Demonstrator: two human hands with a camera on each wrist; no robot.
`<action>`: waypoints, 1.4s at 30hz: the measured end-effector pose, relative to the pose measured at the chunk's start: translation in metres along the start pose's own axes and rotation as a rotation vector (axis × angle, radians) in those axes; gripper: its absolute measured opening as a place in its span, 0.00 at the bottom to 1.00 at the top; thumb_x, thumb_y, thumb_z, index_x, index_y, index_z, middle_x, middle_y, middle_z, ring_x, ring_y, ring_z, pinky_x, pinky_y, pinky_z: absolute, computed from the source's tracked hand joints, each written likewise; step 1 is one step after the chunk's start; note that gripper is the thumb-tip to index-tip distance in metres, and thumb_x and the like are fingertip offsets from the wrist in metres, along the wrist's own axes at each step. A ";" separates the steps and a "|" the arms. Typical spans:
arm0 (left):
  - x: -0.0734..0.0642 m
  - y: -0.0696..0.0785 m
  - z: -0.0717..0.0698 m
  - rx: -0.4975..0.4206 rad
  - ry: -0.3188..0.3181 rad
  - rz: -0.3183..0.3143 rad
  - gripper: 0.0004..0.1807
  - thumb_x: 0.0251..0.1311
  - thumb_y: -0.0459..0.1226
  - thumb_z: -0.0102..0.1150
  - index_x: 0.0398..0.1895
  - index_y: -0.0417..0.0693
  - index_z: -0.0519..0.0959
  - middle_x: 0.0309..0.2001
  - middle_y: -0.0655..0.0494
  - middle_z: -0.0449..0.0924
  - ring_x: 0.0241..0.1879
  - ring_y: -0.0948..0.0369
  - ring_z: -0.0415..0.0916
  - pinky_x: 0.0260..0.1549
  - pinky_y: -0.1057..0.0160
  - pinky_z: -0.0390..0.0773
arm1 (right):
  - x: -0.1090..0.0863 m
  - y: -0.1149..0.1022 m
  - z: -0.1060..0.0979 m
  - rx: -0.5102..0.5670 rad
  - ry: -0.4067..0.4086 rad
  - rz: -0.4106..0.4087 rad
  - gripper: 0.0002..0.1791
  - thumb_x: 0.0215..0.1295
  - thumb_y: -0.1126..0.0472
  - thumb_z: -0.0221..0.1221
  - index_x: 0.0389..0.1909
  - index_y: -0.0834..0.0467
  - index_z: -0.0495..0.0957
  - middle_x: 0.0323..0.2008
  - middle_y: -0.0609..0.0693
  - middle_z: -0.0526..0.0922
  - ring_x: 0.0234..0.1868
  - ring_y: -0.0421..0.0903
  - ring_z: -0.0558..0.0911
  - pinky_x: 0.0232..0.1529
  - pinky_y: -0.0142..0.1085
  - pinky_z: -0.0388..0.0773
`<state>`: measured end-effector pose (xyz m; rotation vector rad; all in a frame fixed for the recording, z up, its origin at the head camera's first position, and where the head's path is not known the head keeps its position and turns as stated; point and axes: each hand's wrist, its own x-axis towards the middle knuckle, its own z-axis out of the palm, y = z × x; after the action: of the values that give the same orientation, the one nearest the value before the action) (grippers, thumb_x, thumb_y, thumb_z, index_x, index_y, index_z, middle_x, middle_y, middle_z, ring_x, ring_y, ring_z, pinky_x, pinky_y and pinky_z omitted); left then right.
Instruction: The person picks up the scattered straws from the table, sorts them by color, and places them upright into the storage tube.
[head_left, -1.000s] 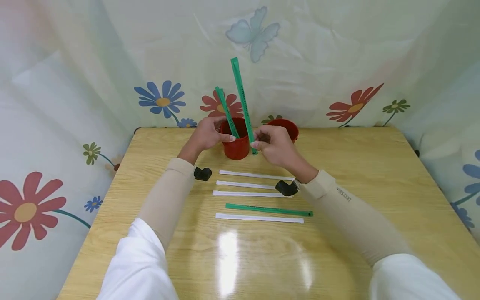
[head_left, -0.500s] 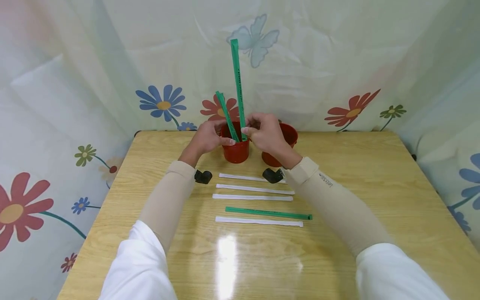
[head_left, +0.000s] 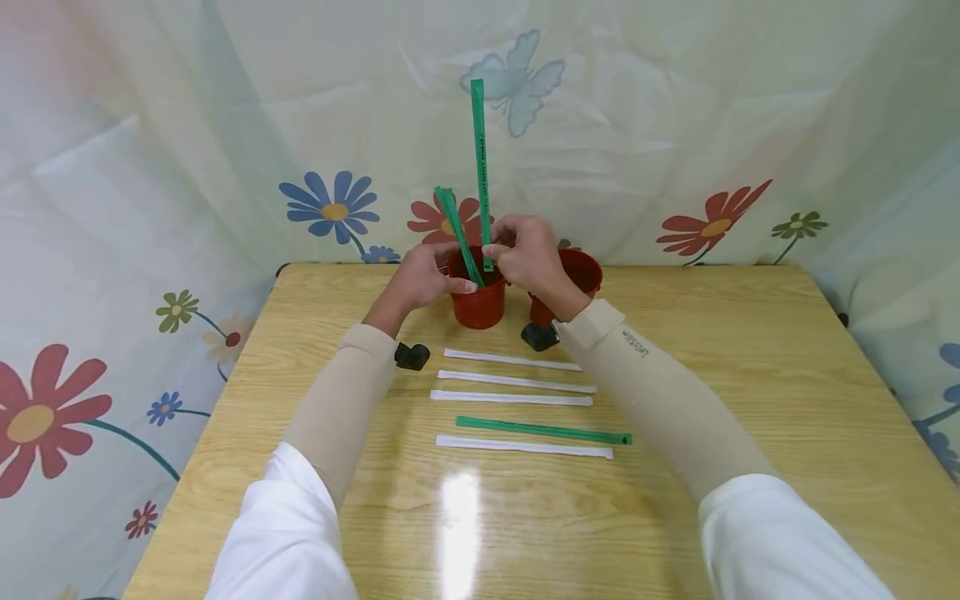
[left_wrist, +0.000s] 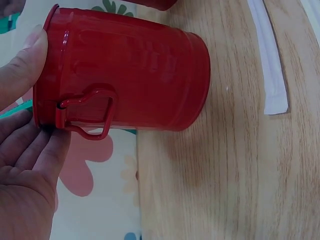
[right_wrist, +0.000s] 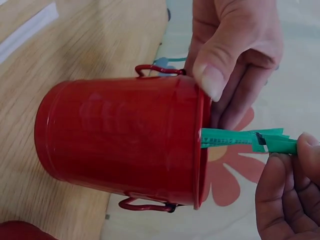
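My left hand (head_left: 420, 279) holds a small red bucket (head_left: 480, 310) by its rim, thumb on the near side and fingers on the far side. In the left wrist view the bucket (left_wrist: 130, 70) shows a wire handle loop. Green paper-wrapped straws (head_left: 457, 233) lean inside it, tilted left. Between thumb and fingers my right hand (head_left: 529, 254) pinches another green wrapped straw (head_left: 481, 150) near its lower end, almost upright. The right wrist view shows that straw's end (right_wrist: 272, 145) above the bucket's mouth, in line with the straws inside.
A second red bucket (head_left: 585, 271) stands just right of the first, partly behind my right hand. On the wooden table (head_left: 360, 517), several white wrapped straws (head_left: 517, 447) and one green wrapped straw (head_left: 543, 429) lie in rows. A flowered curtain (head_left: 637, 125) hangs behind the table.
My right hand has carried the green straw leftward and up, from beside the bucket's right edge to over its mouth, and the straw stands straighter. The left hand keeps its hold on the rim.
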<state>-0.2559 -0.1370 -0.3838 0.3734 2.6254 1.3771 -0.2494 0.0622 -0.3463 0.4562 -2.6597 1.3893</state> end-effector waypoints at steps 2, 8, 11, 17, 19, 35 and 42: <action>0.000 -0.001 0.000 0.002 -0.001 0.000 0.36 0.63 0.38 0.73 0.74 0.46 0.72 0.68 0.49 0.80 0.72 0.48 0.74 0.70 0.47 0.77 | 0.002 0.001 0.001 -0.006 -0.011 0.010 0.05 0.72 0.65 0.64 0.41 0.63 0.85 0.38 0.58 0.86 0.38 0.52 0.79 0.38 0.42 0.85; 0.002 -0.002 0.001 -0.012 -0.007 -0.002 0.35 0.64 0.38 0.73 0.74 0.47 0.73 0.68 0.50 0.80 0.72 0.48 0.73 0.70 0.47 0.77 | 0.008 0.005 0.004 -0.047 -0.036 0.018 0.05 0.71 0.66 0.64 0.41 0.64 0.85 0.36 0.59 0.85 0.36 0.53 0.79 0.36 0.41 0.85; 0.002 -0.001 -0.001 -0.013 -0.008 -0.011 0.35 0.63 0.38 0.73 0.74 0.48 0.73 0.68 0.50 0.80 0.73 0.49 0.73 0.70 0.48 0.76 | 0.009 0.004 0.005 -0.060 -0.056 0.020 0.05 0.71 0.67 0.64 0.41 0.65 0.86 0.37 0.60 0.85 0.36 0.53 0.78 0.36 0.41 0.85; 0.002 0.000 -0.003 0.005 -0.001 -0.013 0.36 0.64 0.39 0.73 0.75 0.49 0.72 0.69 0.51 0.79 0.73 0.49 0.73 0.71 0.48 0.76 | 0.012 0.005 0.007 -0.056 -0.097 0.046 0.07 0.70 0.68 0.64 0.44 0.66 0.87 0.39 0.61 0.87 0.38 0.53 0.80 0.42 0.44 0.89; 0.001 0.000 -0.003 0.010 0.001 -0.017 0.36 0.63 0.39 0.73 0.74 0.50 0.73 0.69 0.51 0.79 0.73 0.49 0.73 0.71 0.48 0.76 | 0.013 0.006 0.009 -0.064 -0.108 0.050 0.08 0.70 0.67 0.64 0.44 0.66 0.88 0.40 0.61 0.87 0.39 0.53 0.80 0.43 0.44 0.89; 0.002 0.000 -0.001 -0.007 -0.001 -0.025 0.36 0.62 0.40 0.74 0.75 0.52 0.73 0.70 0.53 0.79 0.75 0.49 0.71 0.72 0.46 0.75 | 0.004 0.012 0.004 -0.057 -0.075 0.086 0.11 0.70 0.61 0.66 0.45 0.65 0.88 0.44 0.60 0.90 0.42 0.53 0.84 0.42 0.42 0.87; 0.003 -0.003 0.000 0.014 -0.002 -0.004 0.35 0.63 0.41 0.74 0.73 0.54 0.75 0.69 0.53 0.80 0.74 0.49 0.71 0.71 0.46 0.75 | -0.019 0.013 -0.004 -0.023 -0.090 0.062 0.09 0.68 0.60 0.68 0.41 0.63 0.89 0.40 0.59 0.90 0.41 0.52 0.85 0.40 0.41 0.84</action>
<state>-0.2590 -0.1381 -0.3859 0.3714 2.6342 1.3570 -0.2358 0.0763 -0.3583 0.4484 -2.7812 1.3854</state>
